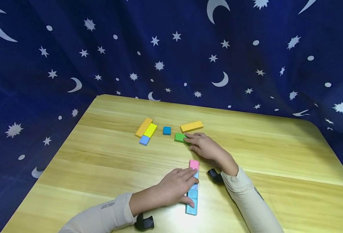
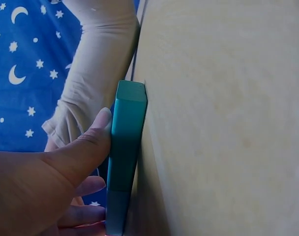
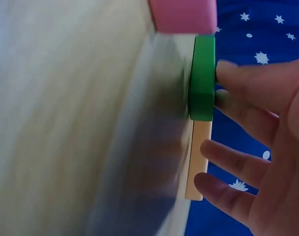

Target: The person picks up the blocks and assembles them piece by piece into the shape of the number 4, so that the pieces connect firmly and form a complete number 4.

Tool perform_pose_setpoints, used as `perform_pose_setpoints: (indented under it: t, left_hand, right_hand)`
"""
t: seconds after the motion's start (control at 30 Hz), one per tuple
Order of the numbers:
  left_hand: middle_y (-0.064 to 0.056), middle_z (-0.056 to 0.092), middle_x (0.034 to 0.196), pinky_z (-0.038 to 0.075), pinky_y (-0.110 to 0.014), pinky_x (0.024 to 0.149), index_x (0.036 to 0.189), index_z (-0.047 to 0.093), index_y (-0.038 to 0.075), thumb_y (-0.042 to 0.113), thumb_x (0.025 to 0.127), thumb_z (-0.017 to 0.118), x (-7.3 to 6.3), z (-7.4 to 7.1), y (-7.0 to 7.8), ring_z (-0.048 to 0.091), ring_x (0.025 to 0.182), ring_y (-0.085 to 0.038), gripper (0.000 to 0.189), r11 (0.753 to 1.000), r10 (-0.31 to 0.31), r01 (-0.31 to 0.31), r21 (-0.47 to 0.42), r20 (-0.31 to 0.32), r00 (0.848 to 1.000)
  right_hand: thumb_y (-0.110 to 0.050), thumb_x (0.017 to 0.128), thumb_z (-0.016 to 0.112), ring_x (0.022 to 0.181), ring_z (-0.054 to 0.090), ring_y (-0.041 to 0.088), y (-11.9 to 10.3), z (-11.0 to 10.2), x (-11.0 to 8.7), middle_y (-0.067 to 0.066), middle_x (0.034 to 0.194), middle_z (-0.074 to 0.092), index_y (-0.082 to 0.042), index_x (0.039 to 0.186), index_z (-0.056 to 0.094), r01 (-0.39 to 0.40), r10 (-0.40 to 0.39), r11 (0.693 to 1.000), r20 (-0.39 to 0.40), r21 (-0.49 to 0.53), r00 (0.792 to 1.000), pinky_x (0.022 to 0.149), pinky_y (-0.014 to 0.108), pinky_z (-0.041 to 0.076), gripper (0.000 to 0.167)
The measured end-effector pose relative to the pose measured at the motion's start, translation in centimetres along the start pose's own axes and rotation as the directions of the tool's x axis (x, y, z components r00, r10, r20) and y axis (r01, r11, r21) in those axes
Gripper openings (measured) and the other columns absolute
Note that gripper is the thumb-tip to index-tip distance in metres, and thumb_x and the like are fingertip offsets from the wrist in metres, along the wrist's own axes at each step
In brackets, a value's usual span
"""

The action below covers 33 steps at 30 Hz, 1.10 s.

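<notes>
Green rectangular block [image 1: 180,138]: on the wood-grain surface [image 1: 276,152], just beside an orange oblong block [image 1: 191,126].
Right hand [image 1: 205,146]: fingers apart, touching it.
Left hand [image 1: 174,187]: fingers spread, resting on a straight pink-and-blue block row [image 1: 192,193].

A dark blue cloth [image 1: 186,51] with pale moons, stars and dots hangs behind the worktop [image 1: 101,155] and also along both its sides. The worktop has yellowish wood grain and rounded far corners.
</notes>
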<state>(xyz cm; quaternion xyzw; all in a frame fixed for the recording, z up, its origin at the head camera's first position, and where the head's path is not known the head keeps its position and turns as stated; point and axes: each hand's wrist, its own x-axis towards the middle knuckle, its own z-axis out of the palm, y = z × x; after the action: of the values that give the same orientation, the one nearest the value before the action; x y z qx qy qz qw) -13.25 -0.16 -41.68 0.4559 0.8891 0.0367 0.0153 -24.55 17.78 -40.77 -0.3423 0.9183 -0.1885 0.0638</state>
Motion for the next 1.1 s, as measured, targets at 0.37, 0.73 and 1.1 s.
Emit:
perform_pose_setpoints:
  t: [0.37, 0.73, 1.1]
  left_hand:
    - [-0.006, 0.046, 0.137, 0.032, -0.037, 0.106, 0.120, 0.053, 0.019, 0.067, 0.074, 0.049, 0.1, 0.2, -0.3, 0.037, 0.131, -0.023, 0.067, 0.999, 0.025, -0.024, 0.036, -0.047, 0.999]
    - [-0.005, 0.039, 0.141, 0.028, -0.040, 0.108, 0.124, 0.048, 0.019, 0.066, 0.075, 0.050, 0.4, -0.1, -0.6, 0.030, 0.135, -0.025, 0.068, 0.994, -0.012, 0.019, -0.110, 0.069, 0.998]
    - [-0.006, 0.038, 0.141, 0.032, -0.037, 0.106, 0.124, 0.048, 0.019, 0.065, 0.075, 0.052, 0.4, 0.0, -0.6, 0.031, 0.135, -0.025, 0.067, 0.991, -0.015, 0.024, -0.134, 0.066, 0.998]
  right_hand:
    - [-0.014, 0.087, 0.060, 0.121, 0.047, 0.035, 0.2, -0.5, -1.6, 0.013, 0.133, 0.051, -0.004, 0.119, 0.061, 0.013, -0.015, 0.999, -0.040, -0.035, 0.999, 0.100, 0.049, 0.036, 0.034]
    - [-0.009, 0.081, 0.066, 0.114, 0.050, 0.040, 0.6, -0.5, -5.4, 0.018, 0.122, 0.058, -0.005, 0.106, 0.068, -0.050, 0.039, 0.996, -0.132, -0.080, 0.990, 0.093, 0.055, 0.039, 0.026]
    - [-0.007, 0.074, 0.073, 0.081, 0.064, 0.022, 0.7, -0.5, -7.7, 0.006, 0.090, 0.067, -0.008, 0.081, 0.068, -0.075, 0.047, 0.986, -0.190, -0.146, 0.981, 0.074, 0.039, 0.051, 0.009]
